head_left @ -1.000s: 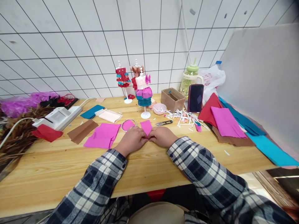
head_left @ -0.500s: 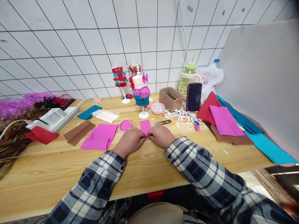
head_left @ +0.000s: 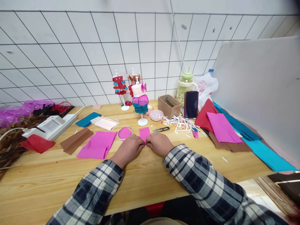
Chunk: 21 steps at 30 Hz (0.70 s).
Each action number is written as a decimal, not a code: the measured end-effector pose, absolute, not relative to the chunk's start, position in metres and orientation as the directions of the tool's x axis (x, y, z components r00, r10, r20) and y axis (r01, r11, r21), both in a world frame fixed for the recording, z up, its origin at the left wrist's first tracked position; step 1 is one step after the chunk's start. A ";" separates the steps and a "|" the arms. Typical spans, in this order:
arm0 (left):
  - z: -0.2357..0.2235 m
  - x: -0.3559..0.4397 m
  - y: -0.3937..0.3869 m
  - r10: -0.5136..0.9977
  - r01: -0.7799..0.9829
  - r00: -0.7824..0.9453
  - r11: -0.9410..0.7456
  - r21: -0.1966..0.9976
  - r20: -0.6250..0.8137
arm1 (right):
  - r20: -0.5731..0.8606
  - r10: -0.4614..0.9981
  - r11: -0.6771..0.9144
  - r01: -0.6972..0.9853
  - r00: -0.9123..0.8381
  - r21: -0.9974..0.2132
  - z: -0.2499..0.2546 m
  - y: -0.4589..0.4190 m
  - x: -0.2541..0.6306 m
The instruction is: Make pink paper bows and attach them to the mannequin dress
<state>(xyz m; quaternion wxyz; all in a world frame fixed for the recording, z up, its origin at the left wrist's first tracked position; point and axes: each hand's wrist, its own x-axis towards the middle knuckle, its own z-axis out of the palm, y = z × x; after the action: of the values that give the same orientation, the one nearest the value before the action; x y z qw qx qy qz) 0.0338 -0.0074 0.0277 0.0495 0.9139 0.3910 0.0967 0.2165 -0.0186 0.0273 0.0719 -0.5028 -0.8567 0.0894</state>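
A small magenta crepe paper piece point(head_left: 144, 132) lies on the wooden table, its near end pinched between my two hands. My left hand point(head_left: 129, 149) has its fingers closed on the paper's left near edge. On the right near edge, the fingers of my right hand point(head_left: 159, 143) are closed too. The fingertips almost meet and hide the pinched end. Beside my left hand, a silver ring point(head_left: 125, 139) lies over more magenta paper. Just beyond my right hand rest black thread snips point(head_left: 161, 129). Behind the paper stands a mini dress form point(head_left: 140, 103) in pink, magenta and teal paper.
Folded magenta paper point(head_left: 97, 145), brown paper point(head_left: 77, 140) and a power strip point(head_left: 52, 125) lie left. Behind are a pink bowl point(head_left: 156, 115), cardboard box point(head_left: 169, 106), phone point(head_left: 191, 104) and white paper sticks point(head_left: 179, 122). More coloured paper point(head_left: 223, 128) lies right.
The view has tilted up, so everything sits lower in the picture. Both hands stay at the near end of the magenta paper, with little visible movement.
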 end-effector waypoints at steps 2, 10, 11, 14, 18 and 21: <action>0.029 0.034 -0.008 0.721 0.703 0.678 -0.693 0.159 0.141 | 0.045 0.877 0.475 0.851 -0.478 -0.225 0.027 -0.018 0.216; 0.030 0.036 -0.009 0.738 0.711 0.658 -0.675 0.196 0.151 | 0.072 0.861 0.507 0.840 -0.503 -0.195 0.026 -0.017 0.216; 0.029 0.036 -0.008 0.749 0.720 0.646 -0.662 0.209 0.148 | 0.065 0.866 0.498 0.845 -0.496 -0.196 0.026 -0.017 0.215; 0.029 0.035 -0.008 0.757 0.726 0.639 -0.651 0.222 0.136 | 0.040 0.874 0.481 0.853 -0.484 -0.203 0.026 -0.017 0.215; 0.030 0.036 -0.007 0.730 0.704 0.668 -0.682 0.196 0.144 | 0.056 0.871 0.489 0.851 -0.488 -0.194 0.026 -0.017 0.214; 0.031 0.035 -0.008 0.709 0.688 0.685 -0.705 0.174 0.167 | 0.093 0.862 0.506 0.846 -0.498 -0.166 0.026 -0.018 0.214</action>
<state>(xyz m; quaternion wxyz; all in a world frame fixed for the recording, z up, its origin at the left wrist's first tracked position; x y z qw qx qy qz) 0.0355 -0.0076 0.0312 0.0484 0.9165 0.3811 0.1113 0.2143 -0.0185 0.0261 0.0820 -0.4944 -0.8640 0.0494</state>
